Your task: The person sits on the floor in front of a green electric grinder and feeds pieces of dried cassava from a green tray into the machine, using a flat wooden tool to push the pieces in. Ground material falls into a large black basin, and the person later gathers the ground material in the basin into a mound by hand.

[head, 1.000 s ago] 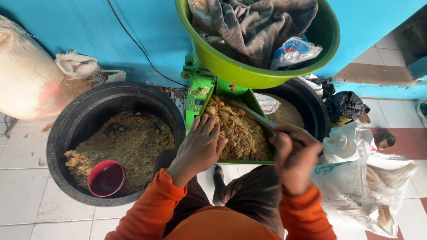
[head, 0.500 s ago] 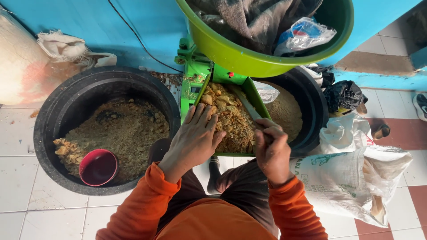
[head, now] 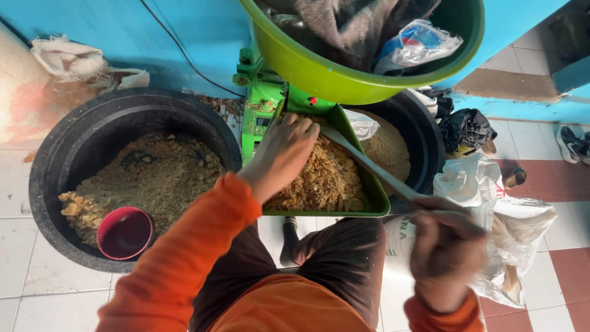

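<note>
My left hand (head: 284, 150) lies flat on a heap of brown crumbly feed (head: 326, 184) in the green hopper tray (head: 362, 166) of a green grinding machine (head: 261, 98). Its fingers reach toward the tray's far end. My right hand (head: 445, 246), blurred, grips the near end of a long grey stick (head: 375, 169) that slants up into the tray beside my left hand. Both sleeves are orange.
A large black tub (head: 80, 147) at left holds ground brown meal and a small red bowl (head: 125, 232). A second black tub (head: 424, 141) with finer meal sits behind the tray. A lime-green basin (head: 319, 74) with cloth and plastic bags is overhead. White sacks (head: 504, 215) stand at right.
My left hand slid forward, deeper into the tray over the feed. My right hand pulled back and down to the right, drawing the stick's near end out of the tray.
</note>
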